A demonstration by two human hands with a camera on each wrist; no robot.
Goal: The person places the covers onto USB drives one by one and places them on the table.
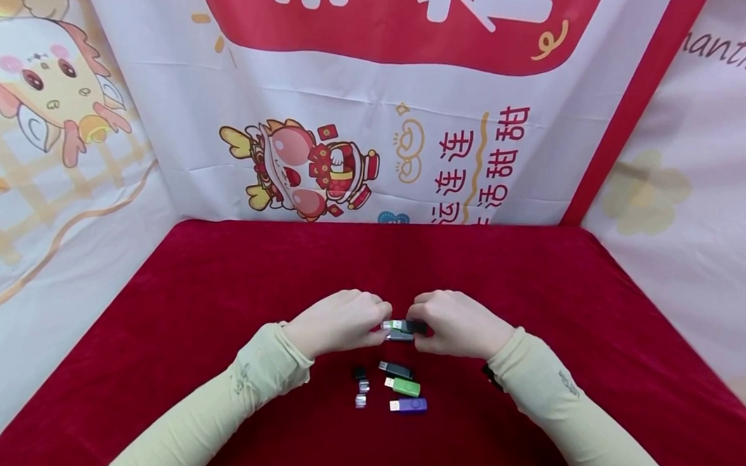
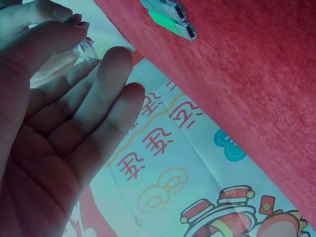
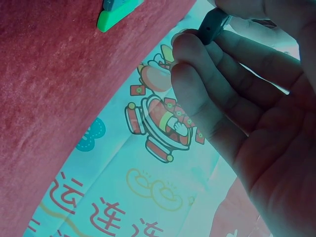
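Between thumb and fingertips, my left hand (image 1: 343, 321) pinches a small clear plastic cap (image 2: 87, 51). My right hand (image 1: 459, 325) pinches a black USB stick (image 3: 213, 27), whose connector end points toward the cap. The two hands almost meet; whether cap and stick touch is hard to tell. Just below them in the head view shows a grey USB stick (image 1: 400, 337). Nearer on the cloth lie a dark grey USB stick (image 1: 396, 369), a green USB stick (image 1: 406, 387) and a purple USB stick (image 1: 411, 405), their connectors facing left.
Left of the sticks are a black cap (image 1: 358, 373), one clear cap (image 1: 363, 385) and another clear cap (image 1: 361, 400). Red cloth (image 1: 251, 255) covers the table. Printed hangings (image 1: 355, 84) enclose its back and sides.
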